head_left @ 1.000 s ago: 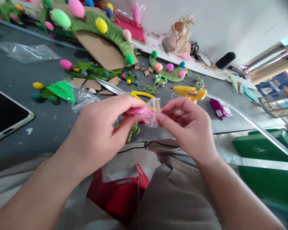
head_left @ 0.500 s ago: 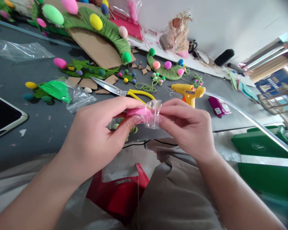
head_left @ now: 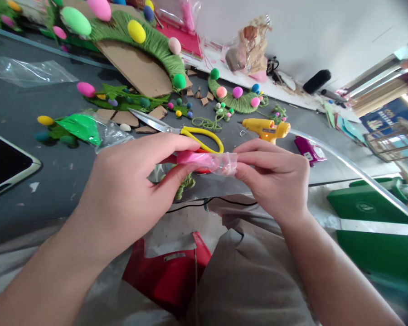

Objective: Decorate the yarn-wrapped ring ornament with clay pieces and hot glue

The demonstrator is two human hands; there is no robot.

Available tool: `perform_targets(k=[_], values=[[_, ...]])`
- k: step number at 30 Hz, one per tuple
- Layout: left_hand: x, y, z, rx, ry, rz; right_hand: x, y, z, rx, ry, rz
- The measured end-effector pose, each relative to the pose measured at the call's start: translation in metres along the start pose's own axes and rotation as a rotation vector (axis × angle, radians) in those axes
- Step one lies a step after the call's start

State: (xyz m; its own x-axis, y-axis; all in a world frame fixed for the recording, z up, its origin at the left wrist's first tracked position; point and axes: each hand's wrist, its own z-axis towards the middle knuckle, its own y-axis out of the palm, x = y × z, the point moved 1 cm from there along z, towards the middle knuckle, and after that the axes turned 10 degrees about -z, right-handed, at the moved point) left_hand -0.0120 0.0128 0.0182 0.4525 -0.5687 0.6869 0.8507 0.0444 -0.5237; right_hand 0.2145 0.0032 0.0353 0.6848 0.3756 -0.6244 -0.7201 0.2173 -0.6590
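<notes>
Between my hands is a small clear plastic bag (head_left: 226,164) with soft pink stuff, perhaps modelling clay, inside. My left hand (head_left: 136,176) pinches its pink-filled end between thumb and fingers. At the other end, my right hand (head_left: 275,179) grips the crumpled clear plastic with its fingertips. Just behind the bag lie scissors with yellow handles (head_left: 204,136), their blades pointing to the upper left. A yellow glue gun (head_left: 265,129) rests on the table beyond my right hand. Some green yarn (head_left: 185,185) shows below the bag, partly hidden by my left hand.
A green yarn-wrapped ring (head_left: 122,27) with coloured balls stands at the back left, near a smaller wrapped crescent (head_left: 241,102). A green packet (head_left: 80,129) and a tablet-like device (head_left: 7,163) lie left. A purple packet (head_left: 311,151) is right, above green bins (head_left: 367,203).
My right hand has shifted slightly right, away from the left. The clear end of the bag, upright and spread before, is now stretched sideways and bunched. More of the scissor handles shows.
</notes>
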Motion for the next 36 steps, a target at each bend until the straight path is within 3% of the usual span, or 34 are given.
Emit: perform_targets(k=[8, 16, 26, 33, 36], values=[[0.005, 0.001, -0.001, 0.025, -0.032, -0.075, 0.005, 0.002, 0.001, -0.103, -0.011, 0.108], [0.004, -0.001, -0.005, 0.036, -0.048, -0.120, 0.004, 0.006, -0.003, -0.054, 0.095, 0.149], [-0.001, -0.002, -0.002, -0.017, -0.129, -0.221, 0.007, -0.007, 0.001, -0.088, -0.050, 0.015], [-0.009, -0.003, 0.001, -0.078, -0.307, -0.587, 0.012, -0.001, 0.003, -0.100, -0.179, 0.046], [-0.007, -0.004, 0.001, -0.033, -0.353, -0.600, 0.013, 0.001, 0.003, -0.116, -0.217, 0.129]])
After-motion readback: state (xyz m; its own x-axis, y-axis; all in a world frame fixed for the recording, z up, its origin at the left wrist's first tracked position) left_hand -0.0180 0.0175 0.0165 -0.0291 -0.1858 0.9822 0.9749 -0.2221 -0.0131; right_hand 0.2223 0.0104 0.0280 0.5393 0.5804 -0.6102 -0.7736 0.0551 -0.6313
